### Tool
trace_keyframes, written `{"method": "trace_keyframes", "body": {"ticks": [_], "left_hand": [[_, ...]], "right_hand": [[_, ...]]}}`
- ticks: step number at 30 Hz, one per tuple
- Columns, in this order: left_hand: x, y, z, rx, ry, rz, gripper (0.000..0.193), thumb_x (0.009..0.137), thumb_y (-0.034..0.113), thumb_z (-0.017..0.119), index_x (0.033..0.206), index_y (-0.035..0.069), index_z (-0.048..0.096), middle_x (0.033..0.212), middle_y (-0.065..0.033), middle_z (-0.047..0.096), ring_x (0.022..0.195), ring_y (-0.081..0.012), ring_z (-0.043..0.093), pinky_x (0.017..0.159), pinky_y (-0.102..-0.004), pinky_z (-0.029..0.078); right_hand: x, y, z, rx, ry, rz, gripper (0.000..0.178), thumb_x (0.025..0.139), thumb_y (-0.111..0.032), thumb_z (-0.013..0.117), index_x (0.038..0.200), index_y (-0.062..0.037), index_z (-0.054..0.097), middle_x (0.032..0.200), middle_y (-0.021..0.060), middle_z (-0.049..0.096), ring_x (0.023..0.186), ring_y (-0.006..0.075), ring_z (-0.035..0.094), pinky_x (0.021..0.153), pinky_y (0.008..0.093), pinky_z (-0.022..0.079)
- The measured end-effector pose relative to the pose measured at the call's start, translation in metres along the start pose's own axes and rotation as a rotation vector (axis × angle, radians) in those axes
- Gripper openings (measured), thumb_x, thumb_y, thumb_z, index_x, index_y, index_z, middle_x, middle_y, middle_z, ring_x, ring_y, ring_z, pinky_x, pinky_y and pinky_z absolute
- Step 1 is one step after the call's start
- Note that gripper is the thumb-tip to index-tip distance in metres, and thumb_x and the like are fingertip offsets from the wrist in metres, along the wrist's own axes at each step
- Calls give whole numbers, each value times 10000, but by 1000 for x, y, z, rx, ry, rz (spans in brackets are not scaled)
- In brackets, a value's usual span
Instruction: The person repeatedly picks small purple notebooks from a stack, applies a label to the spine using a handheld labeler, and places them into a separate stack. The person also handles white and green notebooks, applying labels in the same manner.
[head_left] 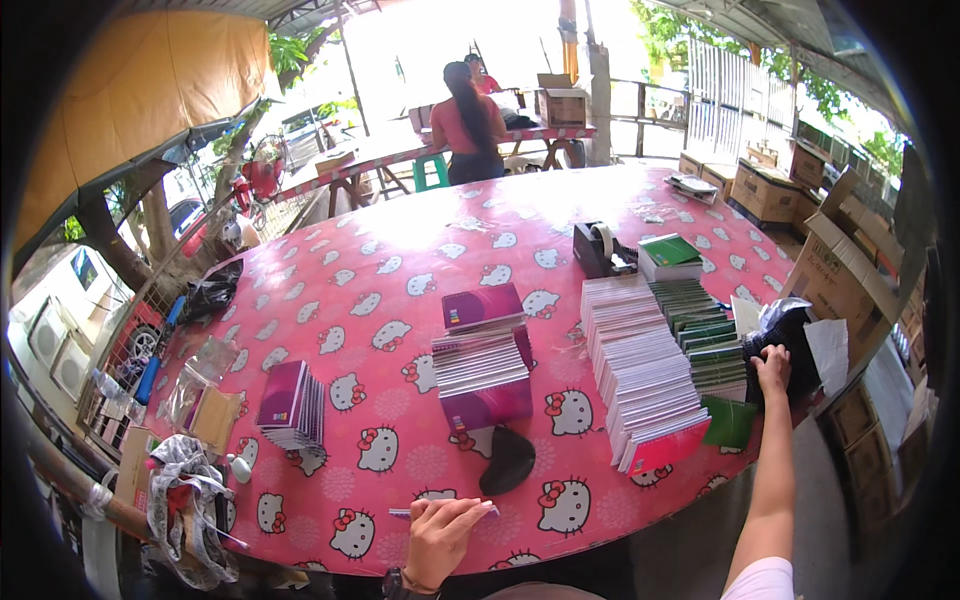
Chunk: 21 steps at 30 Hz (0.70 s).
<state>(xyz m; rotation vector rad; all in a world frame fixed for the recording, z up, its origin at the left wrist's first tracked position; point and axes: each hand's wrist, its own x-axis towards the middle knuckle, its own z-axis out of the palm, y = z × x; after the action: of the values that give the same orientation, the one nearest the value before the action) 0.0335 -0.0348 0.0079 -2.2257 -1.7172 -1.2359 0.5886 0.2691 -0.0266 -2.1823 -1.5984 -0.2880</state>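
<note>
Where the left hand [441, 537] grips, a purplish notebook [490, 512] shows edge-on

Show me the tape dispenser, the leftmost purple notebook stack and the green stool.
Tape dispenser [592, 255]: head view, its black body.
Leftmost purple notebook stack [284, 397]: head view, top purple cover.
Green stool [430, 159]: head view, its seat.

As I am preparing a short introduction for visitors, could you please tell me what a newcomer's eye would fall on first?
Probably the bright pink tablecloth with white cat faces, spreading across the middle. Right of centre, a long white-edged row of notebooks lies beside a green row. At the near edge, the left hand holds a thin item.
</note>
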Motion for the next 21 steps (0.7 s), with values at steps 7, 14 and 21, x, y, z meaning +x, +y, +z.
{"method": "trace_keyframes", "body": {"ticks": [7,14,21], "left_hand": [[-1,-3,-1,37,-9,6,319,711,16,657,982,176,705,932,28,675,814,-143,609,753,-301,368],[-9,-1,3,62,35,7,316,740,74,675,1025,208,700,969,58,656,838,-121,589,762,-287,363],[-16,-4,7,61,70,40,354,750,85,663,1075,223,687,1010,66,630,852,-121,567,770,-298,361]], "right_hand": [[-11,-20,15,8,-18,-30,263,754,-224,733,902,-48,604,984,150,582,979,317,557,848,407,465],[5,-41,12,-155,-55,10,91,735,6,609,826,12,619,917,234,645,899,393,632,774,467,525],[9,-32,6,-134,206,-92,196,743,0,553,939,6,557,1026,203,535,953,357,548,840,439,464]]}}
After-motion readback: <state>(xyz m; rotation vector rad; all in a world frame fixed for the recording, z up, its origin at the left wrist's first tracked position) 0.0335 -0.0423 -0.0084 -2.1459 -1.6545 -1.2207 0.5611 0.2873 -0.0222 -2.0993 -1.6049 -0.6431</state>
